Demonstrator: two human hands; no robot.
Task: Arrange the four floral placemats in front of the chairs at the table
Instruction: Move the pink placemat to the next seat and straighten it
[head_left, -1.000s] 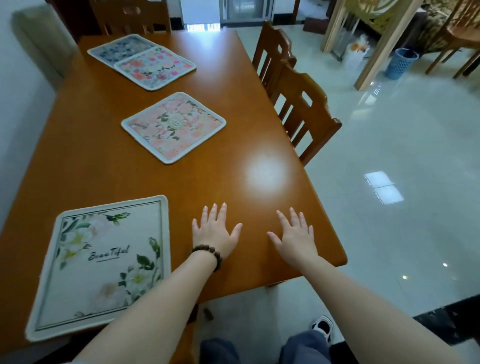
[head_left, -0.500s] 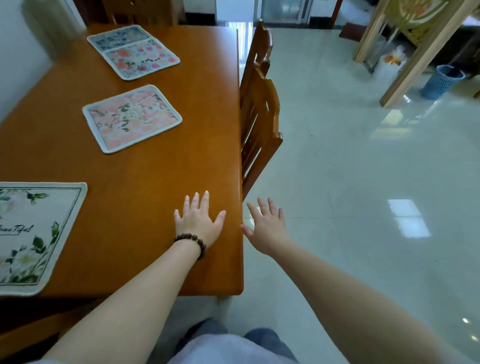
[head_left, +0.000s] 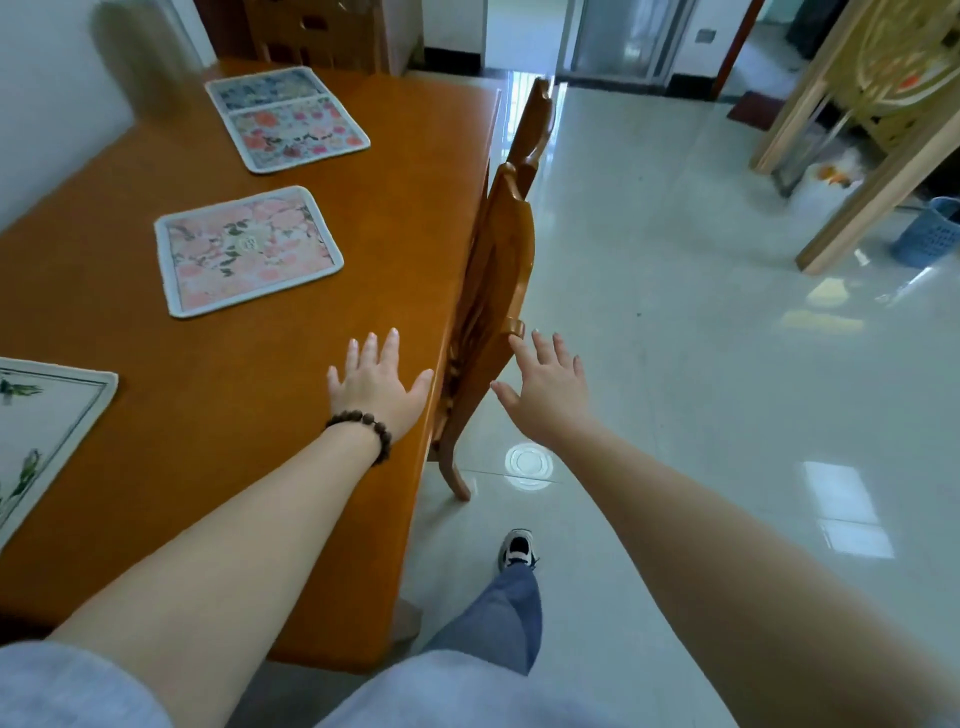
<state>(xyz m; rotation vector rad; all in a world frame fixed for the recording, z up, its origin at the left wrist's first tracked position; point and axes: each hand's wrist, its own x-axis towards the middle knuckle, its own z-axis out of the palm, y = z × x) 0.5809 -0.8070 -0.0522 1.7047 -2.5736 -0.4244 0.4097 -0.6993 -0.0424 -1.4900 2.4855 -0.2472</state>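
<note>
Floral placemats lie on the orange wooden table (head_left: 363, 218). A pink one (head_left: 247, 249) sits mid-table, a pink-and-red one (head_left: 298, 132) lies farther back and overlaps a blue one (head_left: 262, 88). A white one with green leaves (head_left: 36, 431) is cut off at the left edge. My left hand (head_left: 379, 387), with a bead bracelet, is open above the table's right edge. My right hand (head_left: 545, 389) is open past that edge, just right of the near chair (head_left: 498, 270). Neither hand holds anything.
Two wooden chairs stand along the table's right side, the far one (head_left: 535, 124) behind the near one. Another chair (head_left: 311, 31) stands at the far end. Glossy tiled floor (head_left: 701, 364) spreads right, with a blue basket (head_left: 930, 234) and wooden frame (head_left: 883, 171). My foot (head_left: 517, 548) steps beside the table.
I have walked right and forward along the table's side. The white placemat slid toward the left edge of view, and both open hands moved from over the table corner toward the near chair.
</note>
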